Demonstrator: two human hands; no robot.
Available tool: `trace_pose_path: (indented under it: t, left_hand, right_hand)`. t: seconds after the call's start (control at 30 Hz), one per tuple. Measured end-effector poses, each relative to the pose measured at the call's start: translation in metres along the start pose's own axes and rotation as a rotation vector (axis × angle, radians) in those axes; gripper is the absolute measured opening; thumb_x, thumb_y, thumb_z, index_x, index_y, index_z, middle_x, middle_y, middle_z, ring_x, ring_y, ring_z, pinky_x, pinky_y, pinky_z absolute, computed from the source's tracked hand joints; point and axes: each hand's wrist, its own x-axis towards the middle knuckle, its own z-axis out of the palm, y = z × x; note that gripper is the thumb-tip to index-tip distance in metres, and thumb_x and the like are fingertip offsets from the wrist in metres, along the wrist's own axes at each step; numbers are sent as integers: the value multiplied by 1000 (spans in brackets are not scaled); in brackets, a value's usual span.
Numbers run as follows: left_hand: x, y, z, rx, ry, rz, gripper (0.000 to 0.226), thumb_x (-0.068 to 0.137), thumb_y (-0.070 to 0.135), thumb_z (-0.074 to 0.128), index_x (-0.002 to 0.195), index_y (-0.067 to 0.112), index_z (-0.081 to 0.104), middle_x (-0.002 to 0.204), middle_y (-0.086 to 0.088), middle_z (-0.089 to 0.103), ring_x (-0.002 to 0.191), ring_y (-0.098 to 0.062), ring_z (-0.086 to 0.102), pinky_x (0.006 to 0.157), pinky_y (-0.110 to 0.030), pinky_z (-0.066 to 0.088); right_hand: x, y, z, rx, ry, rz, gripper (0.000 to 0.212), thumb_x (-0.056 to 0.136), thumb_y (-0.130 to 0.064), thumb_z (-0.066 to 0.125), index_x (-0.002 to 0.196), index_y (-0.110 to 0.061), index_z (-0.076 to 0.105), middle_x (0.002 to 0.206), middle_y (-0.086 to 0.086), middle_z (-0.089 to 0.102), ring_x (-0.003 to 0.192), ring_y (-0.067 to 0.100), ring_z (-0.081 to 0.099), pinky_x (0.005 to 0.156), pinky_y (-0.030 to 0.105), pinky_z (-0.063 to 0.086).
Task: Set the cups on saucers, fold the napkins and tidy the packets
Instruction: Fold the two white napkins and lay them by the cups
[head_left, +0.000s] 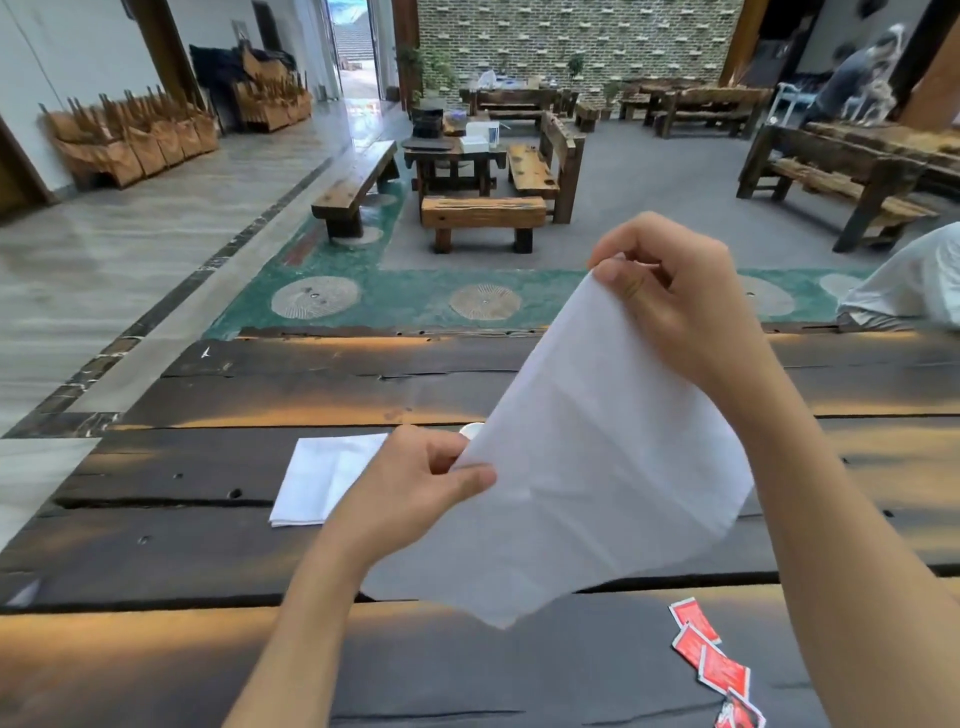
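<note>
Behind the napkin (587, 467) pinched by left hand (415, 483) and right hand (670, 306), a cup (471, 430) barely shows.

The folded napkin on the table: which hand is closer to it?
Left. The left hand sits just right of the folded napkin; the right hand is raised, farther right.

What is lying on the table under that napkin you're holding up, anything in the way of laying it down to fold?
Mostly hidden. The open napkin, pinched by the left hand and right hand, covers the table below it. Only a small white rim peeks out at its left edge. The folded napkin and red packets lie aside.
</note>
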Motion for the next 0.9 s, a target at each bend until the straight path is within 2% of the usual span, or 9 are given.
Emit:
trace_pose_path:
  t: [0.13,0.23,0.3,0.4,0.5,0.6,0.67,0.73,0.9]
  left_hand:
    - [-1,-4,19,-307,-65,-23,46,86,47,75,89,1,76,94,-31,74,75,-37,73,71,-41,49]
    - [-2,-3,32,-469,-184,-63,60,87,47,75,100,-12,69,91,-26,69,82,-34,64,72,-40,46]
    - [0,-1,42,-570,-225,-132,65,90,40,72,109,-20,59,99,-26,61,89,-36,56,72,-41,44]
    - [2,0,55,-730,-218,-249,53,89,33,71,107,-16,61,97,-22,64,81,-30,62,67,-34,51]
    - [-2,-9,59,-845,-174,-354,28,94,25,69,106,1,75,98,-18,72,84,-30,69,76,-37,55]
    - [-12,-20,57,-941,-110,-440,21,88,27,68,93,12,81,98,-13,77,86,-28,75,76,-38,59]
    - [-17,-25,56,-1022,-87,-484,28,88,29,68,105,11,81,110,-16,77,95,-30,76,77,-39,62]
    - [-24,-27,55,-1097,-65,-507,39,91,32,66,123,9,73,123,-18,74,107,-32,73,84,-42,61]
    - [-31,-21,47,-1238,-68,-508,52,92,35,61,136,8,65,129,-17,72,111,-33,73,87,-44,62]
  right_hand:
    - [-6,39,-9,9,-8,139,10,92,-3,62,92,-7,71,68,-26,60,64,-5,50,61,8,33]
    - [-23,66,5,57,-32,307,9,92,0,65,95,-4,72,66,-14,56,58,-5,46,57,12,34]
    - [-45,84,18,83,-77,435,13,93,-2,66,105,-2,72,79,-3,66,68,-6,55,66,12,43]
    - [-103,109,33,142,-100,728,25,100,-18,62,121,-5,65,106,10,69,88,14,64,82,27,52]
    - [-191,118,47,313,-10,1116,32,104,-34,52,105,-3,62,82,11,71,62,14,65,58,22,53]
    - [-270,105,68,375,-172,1395,45,103,-48,48,82,-9,61,66,5,67,50,12,61,53,20,50]
    - [-297,93,85,472,-277,1453,35,89,-49,61,98,-16,64,86,8,72,73,20,70,76,33,61]
    - [-300,82,96,653,-248,1381,57,73,-49,57,113,-11,69,102,14,78,96,30,75,93,39,59]
    - [-262,68,98,977,-49,1179,50,110,-47,26,143,-25,56,136,7,68,125,29,65,106,47,49]
